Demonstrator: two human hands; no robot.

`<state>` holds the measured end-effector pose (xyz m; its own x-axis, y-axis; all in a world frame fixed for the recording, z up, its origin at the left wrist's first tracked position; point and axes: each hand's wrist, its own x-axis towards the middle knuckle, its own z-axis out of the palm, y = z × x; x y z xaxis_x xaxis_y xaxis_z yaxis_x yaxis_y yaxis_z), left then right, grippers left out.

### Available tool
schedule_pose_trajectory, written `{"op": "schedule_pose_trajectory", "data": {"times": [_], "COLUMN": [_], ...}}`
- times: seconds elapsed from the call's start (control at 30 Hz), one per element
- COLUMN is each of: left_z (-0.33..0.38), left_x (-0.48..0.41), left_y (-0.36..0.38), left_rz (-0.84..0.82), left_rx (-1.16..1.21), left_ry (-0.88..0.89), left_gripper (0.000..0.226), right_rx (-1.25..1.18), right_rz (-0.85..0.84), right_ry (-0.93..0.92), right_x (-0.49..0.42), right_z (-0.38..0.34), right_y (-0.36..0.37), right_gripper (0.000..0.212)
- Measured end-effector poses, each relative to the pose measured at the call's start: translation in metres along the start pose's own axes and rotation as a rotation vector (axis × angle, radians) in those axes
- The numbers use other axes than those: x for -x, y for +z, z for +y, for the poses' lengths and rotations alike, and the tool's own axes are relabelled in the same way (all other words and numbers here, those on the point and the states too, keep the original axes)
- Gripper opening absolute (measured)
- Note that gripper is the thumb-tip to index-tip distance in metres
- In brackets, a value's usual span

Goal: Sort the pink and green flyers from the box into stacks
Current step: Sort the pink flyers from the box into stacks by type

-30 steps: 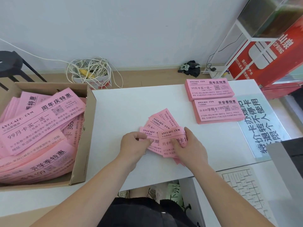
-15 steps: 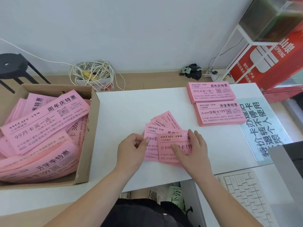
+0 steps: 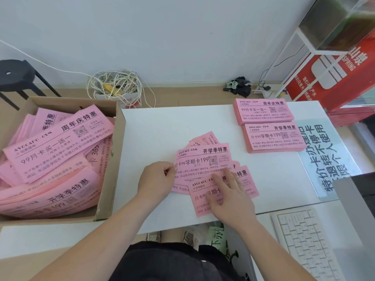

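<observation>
The left hand (image 3: 156, 180) pinched the left edge of a fan (image 3: 203, 159) of pink flyers on the white table (image 3: 162, 128). It held the paper between its thumb and curled fingers. It had stayed in the same spot as a moment before.

The right hand (image 3: 231, 197) lay flat on one flyer (image 3: 199, 199). Its fingers were straight and a little spread, and they pressed down on the paper. Half a second before, that flyer had sat higher up on the fan and hid much of the sheet below. Now it had slid down toward the person, near the table's front edge, and it still lay over the low part of the fan. The sheet it had hidden now showed its big black words and its small square code. More pink corners poked out at the back and on the right.

A brown box (image 3: 110, 159) stood just left of the table, full of pink flyers in a messy heap. At the back right sat the far stack (image 3: 263, 112) and the near stack (image 3: 274, 138), both pink and neat, just beside each other. A blue sign (image 3: 324, 155) lay to their right, and a white keyboard (image 3: 304, 240) lay near the right arm
</observation>
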<state>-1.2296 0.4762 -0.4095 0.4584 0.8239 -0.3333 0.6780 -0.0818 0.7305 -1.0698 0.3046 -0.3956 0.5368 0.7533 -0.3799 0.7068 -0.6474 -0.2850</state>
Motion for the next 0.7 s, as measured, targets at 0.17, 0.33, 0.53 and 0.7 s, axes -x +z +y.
{"op": "schedule_pose_trajectory", "data": {"times": [0.17,0.33,0.53,0.7], "left_z": [0.010,-0.003,-0.013,0.013], "left_x": [0.010,0.026,0.044,0.044], "left_y": [-0.004,0.017,0.024,0.001], "left_rz": [0.015,-0.091,0.082,0.177], "left_rx": [0.113,0.099,-0.176,0.285], "left_ry": [0.114,0.143,0.660,0.235], "left_gripper": [0.017,0.022,0.026,0.024], "right_rx": [-0.033,0.028,0.018,0.017], "right_rz": [0.096,0.172,0.110,0.162], "right_ry": [0.014,0.072,0.060,0.071], "right_x": [0.005,0.003,0.001,-0.006], "right_z": [0.004,0.014,0.022,0.016], "right_y": [0.004,0.009,0.015,0.012], "right_gripper": [0.107,0.126,0.112,0.106]}}
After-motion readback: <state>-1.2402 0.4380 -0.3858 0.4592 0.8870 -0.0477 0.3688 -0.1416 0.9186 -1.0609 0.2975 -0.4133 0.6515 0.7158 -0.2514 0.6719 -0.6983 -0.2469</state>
